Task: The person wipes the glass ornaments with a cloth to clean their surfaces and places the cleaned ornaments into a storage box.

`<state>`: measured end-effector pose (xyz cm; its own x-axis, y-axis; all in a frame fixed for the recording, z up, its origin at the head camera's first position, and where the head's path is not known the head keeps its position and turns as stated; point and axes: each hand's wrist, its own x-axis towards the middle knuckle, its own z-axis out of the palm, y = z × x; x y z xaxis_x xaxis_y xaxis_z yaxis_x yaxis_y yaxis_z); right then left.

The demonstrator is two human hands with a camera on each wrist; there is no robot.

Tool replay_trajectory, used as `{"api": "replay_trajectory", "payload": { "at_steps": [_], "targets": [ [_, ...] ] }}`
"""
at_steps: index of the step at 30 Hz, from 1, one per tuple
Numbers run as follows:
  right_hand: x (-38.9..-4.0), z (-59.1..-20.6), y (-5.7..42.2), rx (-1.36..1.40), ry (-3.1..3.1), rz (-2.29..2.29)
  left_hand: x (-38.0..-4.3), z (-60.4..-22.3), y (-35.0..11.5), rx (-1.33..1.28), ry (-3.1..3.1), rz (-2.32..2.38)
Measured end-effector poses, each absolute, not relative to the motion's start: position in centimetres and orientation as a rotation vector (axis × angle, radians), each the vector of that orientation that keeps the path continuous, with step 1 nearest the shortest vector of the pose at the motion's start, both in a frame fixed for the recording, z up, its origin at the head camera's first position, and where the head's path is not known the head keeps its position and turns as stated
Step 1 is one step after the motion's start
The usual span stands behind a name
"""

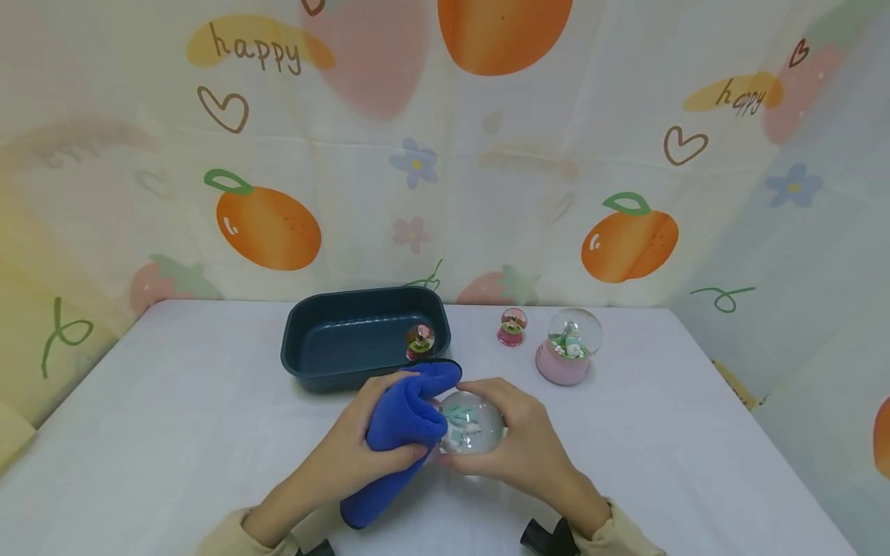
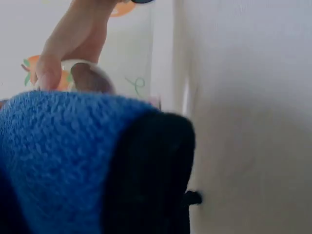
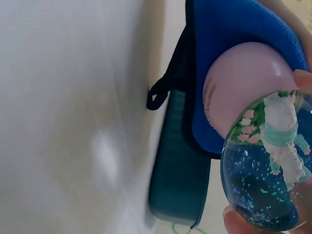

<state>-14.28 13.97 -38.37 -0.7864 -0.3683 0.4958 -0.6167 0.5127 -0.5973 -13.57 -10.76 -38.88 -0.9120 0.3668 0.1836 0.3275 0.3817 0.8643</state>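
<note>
My left hand (image 1: 345, 450) grips a folded blue towel (image 1: 405, 425) with dark edging and presses it to the base of a snow globe (image 1: 481, 423). The right hand (image 1: 531, 436) holds that globe by its clear dome, tipped on its side above the table. In the right wrist view the pink base (image 3: 243, 80) lies against the towel, and a white figure with pink flowers and glitter shows inside the dome. The towel (image 2: 73, 151) fills much of the left wrist view and hides the left fingers there.
Behind the hands stands a dark teal tray (image 1: 361, 380) with a small snow globe (image 1: 420, 340) at its right end. To the right on the white table are another small globe (image 1: 512, 327) and a larger pink-based one (image 1: 565, 361). A fruit-print curtain (image 1: 348, 193) hangs behind.
</note>
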Motion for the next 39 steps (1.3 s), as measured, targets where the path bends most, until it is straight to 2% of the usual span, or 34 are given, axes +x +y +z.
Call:
{"api": "replay_trajectory", "payload": {
  "at_steps": [6,17,22,28,32,39],
  "targets": [
    [-14.1,-38.2,13.8,0.823,-2.452,1.046,-13.7,-39.3,-10.7,0.650,2.681,1.651],
    [-14.5,-38.4,14.1,0.818,-2.435,1.152,-14.2,-38.6,-11.6,0.379,2.501,1.835],
    [-14.5,-38.3,14.1,0.817,-2.433,1.158,-14.0,-38.4,-11.3,0.485,2.435,1.739],
    [-14.2,-38.2,13.9,0.861,-2.425,1.062,-13.4,-38.6,-10.5,0.592,2.628,1.506],
    [-14.1,-38.2,13.8,0.862,-2.418,1.037,-13.5,-38.8,-10.5,0.647,2.699,1.549],
    [-14.3,-38.3,14.0,0.881,-2.403,1.064,-14.0,-38.9,-11.1,0.571,2.654,1.665]
  ]
}}
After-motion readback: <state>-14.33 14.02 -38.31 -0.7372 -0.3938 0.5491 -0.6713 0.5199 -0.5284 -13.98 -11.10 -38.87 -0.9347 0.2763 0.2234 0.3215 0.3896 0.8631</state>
